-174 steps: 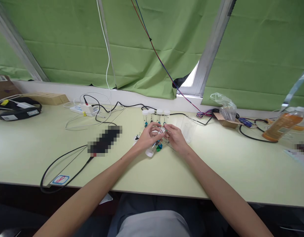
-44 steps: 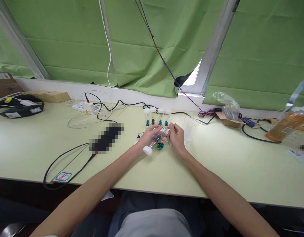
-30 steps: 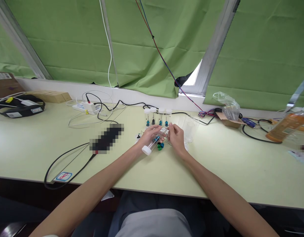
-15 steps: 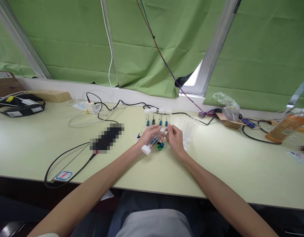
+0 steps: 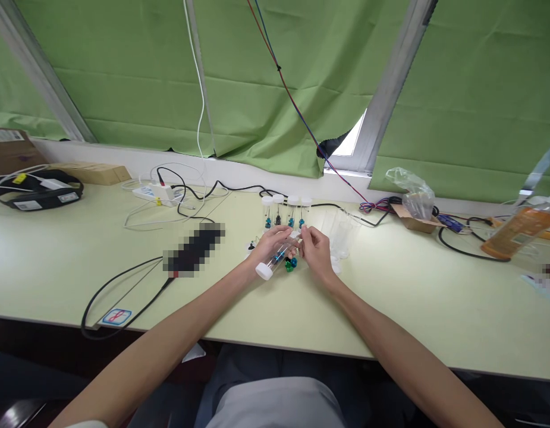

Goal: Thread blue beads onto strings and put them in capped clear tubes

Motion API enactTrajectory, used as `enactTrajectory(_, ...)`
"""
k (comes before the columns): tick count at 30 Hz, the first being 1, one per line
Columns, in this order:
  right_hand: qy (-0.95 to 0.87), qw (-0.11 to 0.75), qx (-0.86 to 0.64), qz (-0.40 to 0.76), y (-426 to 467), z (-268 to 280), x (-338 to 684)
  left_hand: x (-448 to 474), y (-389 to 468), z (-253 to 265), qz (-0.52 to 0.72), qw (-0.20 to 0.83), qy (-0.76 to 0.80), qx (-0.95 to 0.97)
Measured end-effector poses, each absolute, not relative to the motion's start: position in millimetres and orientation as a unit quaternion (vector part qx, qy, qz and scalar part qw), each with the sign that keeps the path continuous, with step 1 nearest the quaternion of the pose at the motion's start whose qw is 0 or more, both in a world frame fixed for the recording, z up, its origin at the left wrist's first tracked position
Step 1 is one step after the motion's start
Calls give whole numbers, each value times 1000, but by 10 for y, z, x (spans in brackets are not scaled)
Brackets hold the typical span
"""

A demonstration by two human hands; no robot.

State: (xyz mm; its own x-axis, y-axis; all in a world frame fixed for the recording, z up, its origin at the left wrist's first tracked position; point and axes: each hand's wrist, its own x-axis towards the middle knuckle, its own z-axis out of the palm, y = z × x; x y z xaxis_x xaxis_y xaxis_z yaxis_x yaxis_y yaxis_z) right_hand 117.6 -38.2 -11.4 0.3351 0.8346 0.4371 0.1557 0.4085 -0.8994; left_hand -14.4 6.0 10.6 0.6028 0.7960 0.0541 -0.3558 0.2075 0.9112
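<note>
My left hand [image 5: 273, 242] is closed around a clear plastic tube [image 5: 279, 254] that lies tilted, its white cap [image 5: 264, 271] toward me. Something blue shows in or behind the tube. At the tube's far end my right hand [image 5: 316, 246] is closed in a pinch; what sits between its fingertips is too small to make out. Just below the hands, small green and blue pieces [image 5: 291, 264] lie on the table. Behind the hands stand several upright capped tubes [image 5: 291, 208] with blue or dark pieces in them. More clear tubes [image 5: 342, 236] are to the right of my right hand.
A dark blurred-out device [image 5: 194, 248] with a black cable lies on the table [image 5: 221, 315] at left. Further off are a white power strip [image 5: 156, 193] and a black strap [image 5: 38, 193]. On the right are a small box [image 5: 415, 219] and an orange bottle [image 5: 519, 229].
The hands and tube stay almost in place. The tube's capped end has shifted very slightly, and the fingers have barely moved.
</note>
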Motion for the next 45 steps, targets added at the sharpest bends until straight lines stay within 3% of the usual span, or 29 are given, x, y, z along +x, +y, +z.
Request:
enactTrajectory(10, -520, 660, -464, 281, -386, -113, 1180, -157, 72, 78, 386, 731, 207, 523)
enactTrajectory(23, -541, 635, -511, 207, -397, -15, 1193, -158, 27, 155, 441, 663, 227, 560)
enactTrajectory(29, -612, 572, -533, 118, -403, -12, 1220, -167, -4, 163, 543, 455, 297, 641)
enactTrajectory(33, -641, 523, -555, 94, -343, -64, 1263, -156, -1, 131, 554, 371, 324, 671)
enactTrajectory(45, -737, 321, -593, 47, -309, -160, 1358, -160, 49, 82, 559, 316, 356, 679)
